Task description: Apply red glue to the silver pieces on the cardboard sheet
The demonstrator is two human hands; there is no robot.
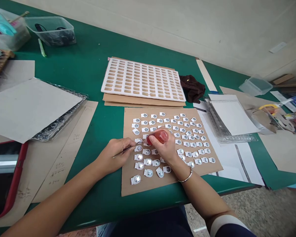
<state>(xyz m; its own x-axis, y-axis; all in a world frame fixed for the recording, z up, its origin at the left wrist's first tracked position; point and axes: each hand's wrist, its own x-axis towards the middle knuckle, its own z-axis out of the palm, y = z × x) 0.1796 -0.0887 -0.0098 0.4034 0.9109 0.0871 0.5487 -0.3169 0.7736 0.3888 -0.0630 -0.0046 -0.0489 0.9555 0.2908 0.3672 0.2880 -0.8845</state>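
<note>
A brown cardboard sheet [130,189] lies before me, covered with rows of small white pieces, each carrying a round silvery disc [137,178]. My left hand [116,153] pinches a thin metal tool like tweezers [124,150], its tip at a piece near the sheet's left side. In my right hand [165,148] is a red translucent squeeze bottle [160,135], tilted with its narrow end toward the tweezers' tip. My fingers hide part of the bottle and some pieces beneath it.
Behind the sheet a white slotted tray [141,79] rests on cardboard, beside a dark brown cloth [192,88]. Clear plastic packs with grey card [233,113] flank both sides. Plastic boxes [50,31] stand at the back left; a red-edged device [18,171] lies at left.
</note>
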